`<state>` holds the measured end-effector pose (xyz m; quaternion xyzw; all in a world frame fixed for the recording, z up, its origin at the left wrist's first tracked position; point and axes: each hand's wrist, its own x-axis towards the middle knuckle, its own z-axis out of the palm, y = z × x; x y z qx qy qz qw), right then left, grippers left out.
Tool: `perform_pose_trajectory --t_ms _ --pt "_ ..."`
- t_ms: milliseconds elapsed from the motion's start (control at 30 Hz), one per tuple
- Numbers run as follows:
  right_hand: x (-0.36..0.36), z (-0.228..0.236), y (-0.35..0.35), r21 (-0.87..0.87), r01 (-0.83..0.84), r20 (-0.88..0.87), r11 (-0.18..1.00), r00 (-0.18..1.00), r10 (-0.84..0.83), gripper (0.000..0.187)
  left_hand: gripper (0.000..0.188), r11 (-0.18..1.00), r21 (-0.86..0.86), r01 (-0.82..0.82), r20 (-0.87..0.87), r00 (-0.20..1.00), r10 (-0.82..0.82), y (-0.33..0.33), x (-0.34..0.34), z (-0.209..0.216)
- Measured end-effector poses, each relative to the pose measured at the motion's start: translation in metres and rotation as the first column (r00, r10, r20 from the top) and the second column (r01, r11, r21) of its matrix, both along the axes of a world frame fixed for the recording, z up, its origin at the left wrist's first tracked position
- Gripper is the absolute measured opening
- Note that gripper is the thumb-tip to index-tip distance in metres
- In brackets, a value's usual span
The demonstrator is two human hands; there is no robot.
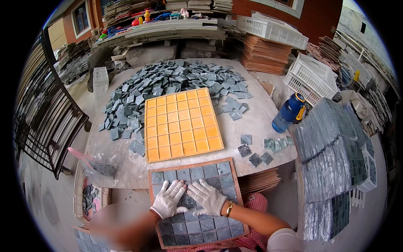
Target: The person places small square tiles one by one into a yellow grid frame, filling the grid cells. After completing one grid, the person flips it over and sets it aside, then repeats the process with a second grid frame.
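Both my hands wear white gloves and lie flat on a sheet of grey-green stone tiles (195,227), set in rows on a reddish-brown board. My left hand (168,199) has its fingers spread over the tiles left of the middle. Close beside it, my right hand (207,198) rests with its fingers stretched out, a gold bracelet at the wrist. The board tilts from the table edge toward my lap. Just beyond it, an orange-yellow grid tray (181,124) with square cells lies on the table, its far part against a heap of loose tiles (168,80).
The pale table (252,161) also carries several loose tiles (256,159) and a blue water bottle (287,113) at the right. Stacked tile sheets (325,168) stand right of it. White crates (312,77) and brown boards (265,54) are behind. A pink-handled bag (103,168) sits at the left edge.
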<state>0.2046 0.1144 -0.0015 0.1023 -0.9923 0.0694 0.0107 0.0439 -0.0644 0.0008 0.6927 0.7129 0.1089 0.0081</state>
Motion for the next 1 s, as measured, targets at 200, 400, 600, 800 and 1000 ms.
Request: perform_pose_trajectory --t_ms 200,400,600,800,1000 --pt "0.059 -0.008 -0.035 -0.175 -0.116 0.010 0.978 0.993 0.119 0.085 0.087 1.000 -0.003 0.017 -0.029 0.999 -0.017 -0.023 0.041 -0.005" --pt "0.012 -0.005 0.043 -0.185 0.077 -0.327 0.980 0.935 -0.136 0.083 0.086 0.999 -0.006 0.035 -0.036 0.999 -0.035 -0.025 0.046 -0.004" --pt "-0.011 0.002 0.081 0.150 0.305 0.001 0.941 0.951 -0.308 0.089 0.086 0.999 -0.033 -0.009 -0.037 0.999 0.008 -0.029 0.049 -0.011" --pt "0.059 -0.006 0.043 0.042 0.230 -0.054 0.972 0.972 -0.227 0.089 0.080 0.999 -0.030 0.035 0.111 0.993 -0.032 -0.034 0.036 -0.004" --pt "0.132 -0.012 -0.022 -0.204 0.233 -0.126 0.951 0.957 -0.261 0.092 0.082 0.970 -0.014 -0.242 0.054 0.969 0.242 -0.084 0.059 -0.016"
